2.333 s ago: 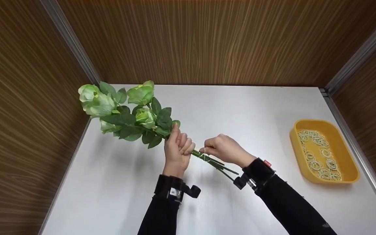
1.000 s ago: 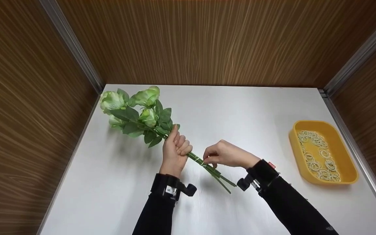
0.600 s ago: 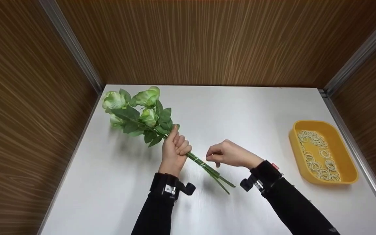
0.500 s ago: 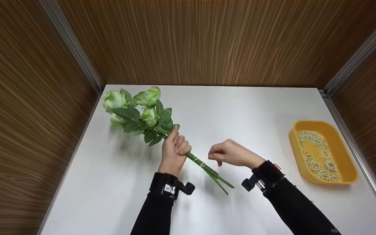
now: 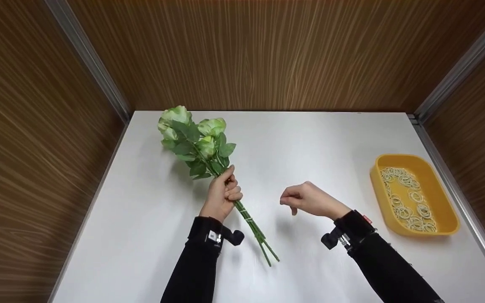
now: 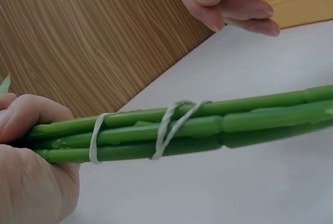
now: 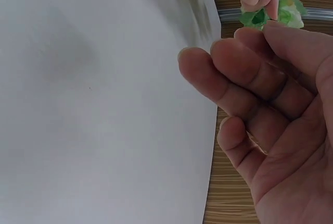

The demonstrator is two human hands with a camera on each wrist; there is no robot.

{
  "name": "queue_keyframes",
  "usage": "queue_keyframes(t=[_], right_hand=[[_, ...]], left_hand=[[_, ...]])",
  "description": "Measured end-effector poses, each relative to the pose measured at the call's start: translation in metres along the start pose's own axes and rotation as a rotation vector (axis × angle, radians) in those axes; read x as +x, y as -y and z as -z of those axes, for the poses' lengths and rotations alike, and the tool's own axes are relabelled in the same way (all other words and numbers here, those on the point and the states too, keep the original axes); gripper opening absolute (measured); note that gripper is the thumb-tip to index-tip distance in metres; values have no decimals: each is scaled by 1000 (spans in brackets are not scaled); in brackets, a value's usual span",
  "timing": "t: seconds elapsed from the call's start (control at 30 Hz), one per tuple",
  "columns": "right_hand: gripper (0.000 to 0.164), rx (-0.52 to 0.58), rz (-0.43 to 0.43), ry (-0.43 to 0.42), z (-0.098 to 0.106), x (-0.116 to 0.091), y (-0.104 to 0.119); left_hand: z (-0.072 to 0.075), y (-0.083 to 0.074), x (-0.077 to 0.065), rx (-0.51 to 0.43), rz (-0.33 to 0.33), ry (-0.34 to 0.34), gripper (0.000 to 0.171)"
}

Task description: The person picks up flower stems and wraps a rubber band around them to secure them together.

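My left hand (image 5: 221, 195) grips a bunch of pale green roses (image 5: 206, 146) by its stems, just below the leaves. The blooms point to the far left, while the stem ends lean down to the right. In the left wrist view, a light rubber band (image 6: 95, 139) circles the stems (image 6: 270, 117) near my fist. Another band (image 6: 166, 130), twisted and crossing itself, wraps them a little farther along. My right hand (image 5: 310, 200) hovers to the right of the stems, apart from them. Its fingers are loosely bent, and the right wrist view shows nothing between them.
A yellow tray (image 5: 442, 198) with many loose pale rubber bands (image 5: 402, 179) stands on the white table (image 5: 310, 143) at the right. Wood-grain panels (image 5: 242, 54) with metal corner strips close off the back and both sides.
My right hand has let go of the band at the stems and drawn away to the right. My left hand has turned the bunch, its blooms swinging rightward and stem ends toward me.
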State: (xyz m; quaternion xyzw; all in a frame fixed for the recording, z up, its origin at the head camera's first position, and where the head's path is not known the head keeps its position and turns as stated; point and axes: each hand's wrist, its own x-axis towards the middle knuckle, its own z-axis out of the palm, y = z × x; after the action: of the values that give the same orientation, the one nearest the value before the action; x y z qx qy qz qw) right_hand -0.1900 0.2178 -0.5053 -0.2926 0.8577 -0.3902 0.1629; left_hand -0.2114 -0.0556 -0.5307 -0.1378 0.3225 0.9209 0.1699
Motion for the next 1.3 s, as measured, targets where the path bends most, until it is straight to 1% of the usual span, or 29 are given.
queue_keyframes(t=[0.13, 0.37, 0.43, 0.57, 0.7, 0.8, 0.9, 0.97, 1.03, 1.13, 1.2, 1.3], right_hand=[[16, 2, -17, -3, -2, -3, -6], [15, 13, -30, -15, -3, -7, -15], [16, 14, -37, -17, -4, -8, -17], [15, 18, -52, -15, -5, -9, -19], [15, 22, -64, -18, -5, -10, -21], [15, 22, -65, -22, -5, -11, -22], [15, 20, -64, -27, -4, -12, -23], [15, 22, -69, -29, -4, -12, -24], [14, 27, -72, -29, -3, -13, -25], [14, 34, -87, -29, -2, -14, -27], [14, 37, -91, -29, -2, -14, -30], [14, 40, -109, -30, -2, -16, -35]], left_hand=[[8, 3, 6, 57, 27, -42, 29], [19, 8, 17, 132, 46, -119, 25], [21, 10, 20, 161, 43, -140, 20], [27, 15, 24, 236, 36, -170, 12], [34, 20, 25, 343, 24, -200, 13], [37, 21, 24, 442, 19, -226, 17], [35, 22, 23, 564, 10, -254, 21], [31, 21, 21, 669, -3, -278, 24], [26, 20, 20, 800, -19, -311, 27], [23, 19, 18, 993, -42, -348, 26], [23, 19, 18, 1097, -52, -368, 24], [26, 18, 17, 1166, -54, -381, 25]])
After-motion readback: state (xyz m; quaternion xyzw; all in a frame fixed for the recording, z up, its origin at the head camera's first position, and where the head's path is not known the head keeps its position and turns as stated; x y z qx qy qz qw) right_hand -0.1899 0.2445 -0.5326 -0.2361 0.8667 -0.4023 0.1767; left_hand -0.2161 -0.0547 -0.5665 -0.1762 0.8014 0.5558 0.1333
